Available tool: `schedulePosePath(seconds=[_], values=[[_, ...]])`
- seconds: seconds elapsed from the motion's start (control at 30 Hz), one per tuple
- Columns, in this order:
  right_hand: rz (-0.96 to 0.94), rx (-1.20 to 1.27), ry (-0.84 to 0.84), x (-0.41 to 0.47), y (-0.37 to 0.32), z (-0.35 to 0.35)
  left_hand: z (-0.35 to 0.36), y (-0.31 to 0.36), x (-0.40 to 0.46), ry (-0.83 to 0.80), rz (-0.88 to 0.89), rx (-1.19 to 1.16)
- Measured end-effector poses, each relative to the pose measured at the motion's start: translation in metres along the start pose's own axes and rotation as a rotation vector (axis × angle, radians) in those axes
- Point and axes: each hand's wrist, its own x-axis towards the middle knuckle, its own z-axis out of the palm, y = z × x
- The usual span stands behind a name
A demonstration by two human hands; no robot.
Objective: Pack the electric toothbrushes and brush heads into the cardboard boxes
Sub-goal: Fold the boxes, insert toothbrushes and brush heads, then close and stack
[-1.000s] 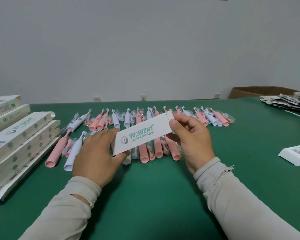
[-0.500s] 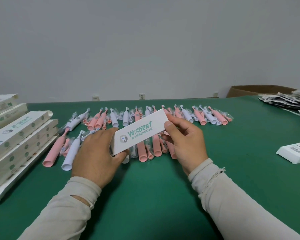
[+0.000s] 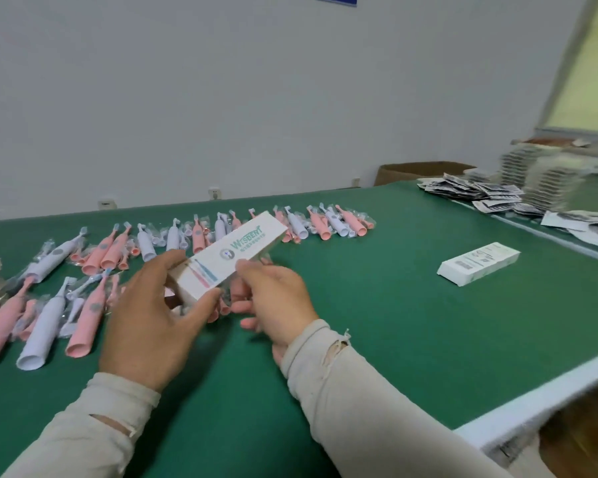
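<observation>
A long white cardboard box [image 3: 233,255] with green lettering is held above the green table [image 3: 377,332]. My left hand [image 3: 152,315] grips its near end, thumb on one side and fingers on the other. My right hand [image 3: 277,305] holds the box from below near its middle, fingers curled under it. Pink and white electric toothbrushes [image 3: 87,315] in clear wrap lie in rows on the table to the left and behind the box, with small wrapped brush heads [image 3: 73,312] among them.
Another white box [image 3: 479,267] lies flat at the right. Dark printed leaflets [image 3: 473,191] and stacked trays [image 3: 546,177] sit at the far right. A brown carton [image 3: 422,170] stands behind the table. The table's white edge [image 3: 532,401] runs along the lower right.
The view has swung to the right, so the stack of boxes at the left is nearly out of frame. The box has turned end-on toward me, and my right hand has moved under it.
</observation>
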Motion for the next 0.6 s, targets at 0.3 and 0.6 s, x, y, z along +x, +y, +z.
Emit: schedulePosePath(seconds=[0.3,0.6], values=[[-0.029,0.143,0.237,-0.019,-0.014,-0.047,0.049,0.061,-0.008,-0.195,0.2,-0.169],[-0.026,-0.019,1.005,-0.001,-0.057,-0.239,0.091,0.089,-0.017,-0.429,0.315,-0.056]])
